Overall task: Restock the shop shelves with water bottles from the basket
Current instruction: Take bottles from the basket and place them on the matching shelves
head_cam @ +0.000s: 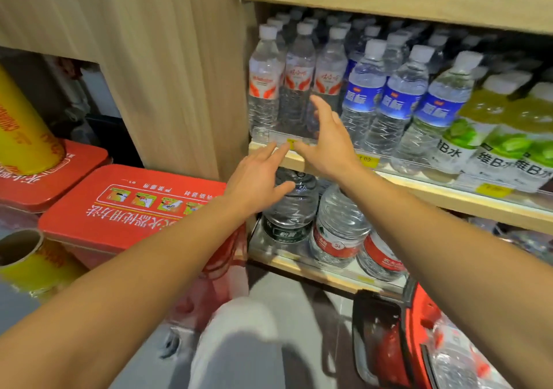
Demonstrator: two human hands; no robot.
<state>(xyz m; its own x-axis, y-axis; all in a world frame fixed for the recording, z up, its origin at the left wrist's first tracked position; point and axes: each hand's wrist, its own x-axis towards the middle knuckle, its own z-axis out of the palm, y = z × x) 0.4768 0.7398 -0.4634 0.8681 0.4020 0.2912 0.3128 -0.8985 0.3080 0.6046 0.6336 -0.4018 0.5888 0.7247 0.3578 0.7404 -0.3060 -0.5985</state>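
Water bottles with red-and-white labels (296, 80) stand in rows at the left end of the middle shelf (419, 191). Bottles with blue labels (401, 98) stand to their right. My right hand (324, 137) is open in front of the red-labelled bottles, fingers spread, holding nothing. My left hand (260, 176) is open just below the shelf's front edge, fingers straight, also holding nothing. The red basket (419, 323) sits on the floor at the lower right, with plastic-wrapped bottles (454, 355) inside it.
Green-labelled drink bottles (508, 137) fill the shelf's right side. Large water jugs (338, 230) stand on the lower shelf. Red boxes (125, 206) and yellow rolls (24, 125) are stacked at the left beside a wooden side panel (179, 74). My knee (239, 337) is below.
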